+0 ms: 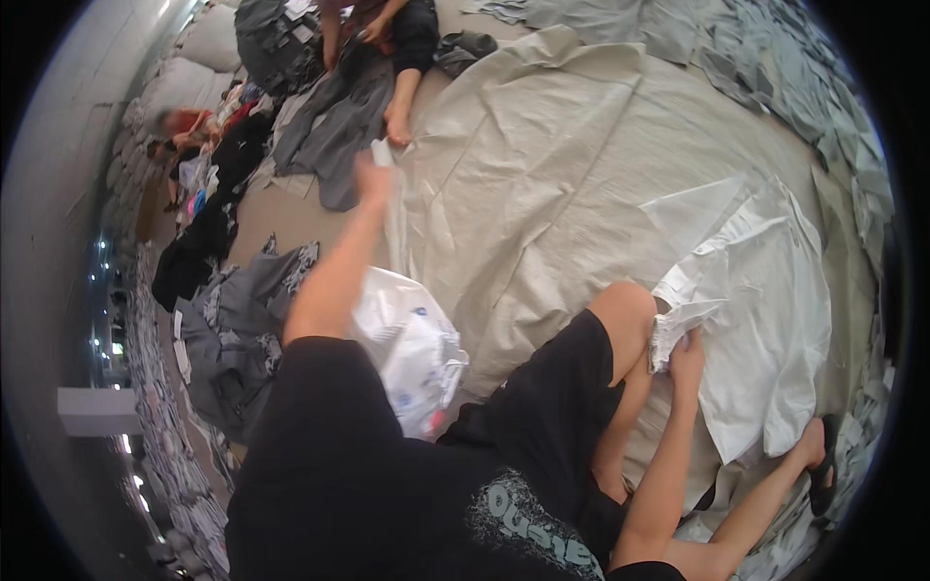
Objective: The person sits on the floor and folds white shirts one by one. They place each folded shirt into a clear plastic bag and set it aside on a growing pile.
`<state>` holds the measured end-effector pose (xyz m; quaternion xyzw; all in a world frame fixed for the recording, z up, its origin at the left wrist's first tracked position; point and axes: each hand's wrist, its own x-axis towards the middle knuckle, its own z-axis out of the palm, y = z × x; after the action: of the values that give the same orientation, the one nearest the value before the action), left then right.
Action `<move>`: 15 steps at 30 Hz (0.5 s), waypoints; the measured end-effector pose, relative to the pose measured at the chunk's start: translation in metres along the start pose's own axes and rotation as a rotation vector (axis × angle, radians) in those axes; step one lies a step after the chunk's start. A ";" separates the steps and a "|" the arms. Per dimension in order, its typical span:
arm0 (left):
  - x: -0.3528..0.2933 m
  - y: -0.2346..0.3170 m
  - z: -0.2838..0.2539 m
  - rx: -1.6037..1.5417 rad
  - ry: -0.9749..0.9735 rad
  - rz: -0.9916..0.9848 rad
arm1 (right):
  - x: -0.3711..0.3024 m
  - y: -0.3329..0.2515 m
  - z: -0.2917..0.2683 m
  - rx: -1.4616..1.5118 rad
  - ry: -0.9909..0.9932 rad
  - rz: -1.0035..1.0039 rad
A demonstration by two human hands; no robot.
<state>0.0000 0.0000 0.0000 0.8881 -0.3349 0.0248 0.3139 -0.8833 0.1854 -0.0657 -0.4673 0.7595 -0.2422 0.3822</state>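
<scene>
My right hand (688, 356) is closed on the gathered edge of a white garment (765, 310), beside my bent knee. The rest of the garment spreads out to the right over a large beige cloth (542, 165). My left arm stretches far forward, and my left hand (373, 181) is blurred at the beige cloth's left edge. Its fingers look closed, with a small pale piece showing at them that is too smeared to name. Below my left forearm lies a white plastic bag (407, 339) with faint coloured prints.
Dark grey garments (232, 329) lie heaped at my left. Ahead sits another person with bare feet (398, 124), by grey cloth (344, 126). Farther left is a person in red (186, 121) among piled clothes. Grey-blue garments (775, 77) line the far right.
</scene>
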 end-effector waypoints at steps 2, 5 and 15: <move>-0.001 -0.056 -0.043 -0.024 0.063 -0.156 | 0.026 0.017 -0.023 -0.008 0.029 -0.076; 0.069 -0.099 -0.216 -0.008 0.042 -0.449 | -0.022 -0.004 0.044 -0.014 -0.005 0.017; -0.165 0.147 -0.044 -0.210 -0.977 0.476 | -0.010 -0.007 0.012 -0.463 0.141 0.131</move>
<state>-0.2105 0.0360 0.0722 0.6601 -0.6337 -0.3532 0.1945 -0.8671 0.1907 -0.0638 -0.4741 0.8482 -0.0686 0.2260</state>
